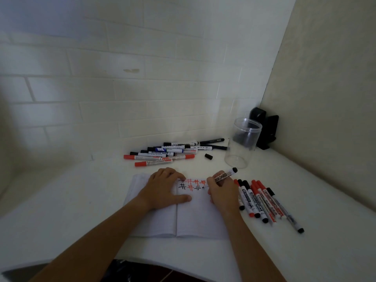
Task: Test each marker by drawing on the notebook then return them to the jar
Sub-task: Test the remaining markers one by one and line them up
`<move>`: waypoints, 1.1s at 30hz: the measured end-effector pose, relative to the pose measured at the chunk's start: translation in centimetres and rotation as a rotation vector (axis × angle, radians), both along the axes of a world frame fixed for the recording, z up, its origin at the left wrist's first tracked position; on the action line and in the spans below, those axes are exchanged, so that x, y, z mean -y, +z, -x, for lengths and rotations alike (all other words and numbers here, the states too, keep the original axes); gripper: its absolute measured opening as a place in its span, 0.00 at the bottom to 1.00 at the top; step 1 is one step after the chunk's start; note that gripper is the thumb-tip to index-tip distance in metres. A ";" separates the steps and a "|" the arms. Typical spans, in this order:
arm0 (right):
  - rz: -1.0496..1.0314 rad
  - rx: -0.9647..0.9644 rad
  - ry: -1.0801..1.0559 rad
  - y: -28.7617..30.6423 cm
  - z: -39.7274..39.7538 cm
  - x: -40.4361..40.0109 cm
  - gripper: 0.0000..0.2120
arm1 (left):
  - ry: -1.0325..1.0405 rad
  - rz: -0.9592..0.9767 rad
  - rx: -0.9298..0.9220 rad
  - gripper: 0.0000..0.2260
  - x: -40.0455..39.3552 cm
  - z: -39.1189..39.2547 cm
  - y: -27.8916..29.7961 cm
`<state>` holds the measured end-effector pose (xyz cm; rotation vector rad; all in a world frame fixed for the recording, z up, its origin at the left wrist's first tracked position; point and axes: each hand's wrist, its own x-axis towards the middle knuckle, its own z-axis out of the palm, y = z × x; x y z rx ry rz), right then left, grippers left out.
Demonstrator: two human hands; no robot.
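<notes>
An open white notebook (195, 218) lies on the white table, with red and black hash marks along the top of its right page. My left hand (162, 190) presses flat on the pages near the spine. My right hand (221, 192) grips a black whiteboard marker (223, 176), its tip touching the page beside the last hash mark. A loose black cap (208, 156) lies near the clear plastic jar (243, 142), which stands upright with no markers inside. A pile of several red, black and blue markers (162, 154) lies behind the notebook. Another group of markers (262, 202) lies right of my right hand.
A black object (265, 129) stands in the back corner behind the jar. Tiled wall runs along the back and a plain wall (325, 119) closes the right side. The table's front edge (162, 261) curves below my forearms.
</notes>
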<state>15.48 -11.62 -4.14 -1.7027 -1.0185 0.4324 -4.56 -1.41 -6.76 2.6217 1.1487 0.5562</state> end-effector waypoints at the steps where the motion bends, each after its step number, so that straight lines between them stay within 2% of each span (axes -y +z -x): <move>1: -0.001 -0.003 -0.021 -0.1 0.0 0.0 0.12 | 0.000 0.001 -0.001 0.37 0.0 0.0 0.0; 4: -0.023 -0.012 -0.079 -0.2 -0.3 -0.2 0.13 | 0.002 0.004 -0.003 0.37 0.0 0.0 0.0; 10: 0.012 0.091 0.041 0.1 0.1 0.0 0.11 | -0.002 0.004 -0.006 0.36 0.0 0.0 0.1; 15: -0.032 0.008 -0.077 0.0 -0.1 0.1 0.14 | -0.008 0.001 -0.015 0.36 0.1 0.1 0.2; 26: 0.020 0.106 -0.043 0.2 -0.1 0.0 0.13 | -0.004 -0.022 0.000 0.36 0.1 0.1 0.1; 33: -0.033 0.066 -0.023 -0.3 -0.3 -0.4 0.12 | -0.009 -0.009 -0.012 0.35 0.2 0.1 0.1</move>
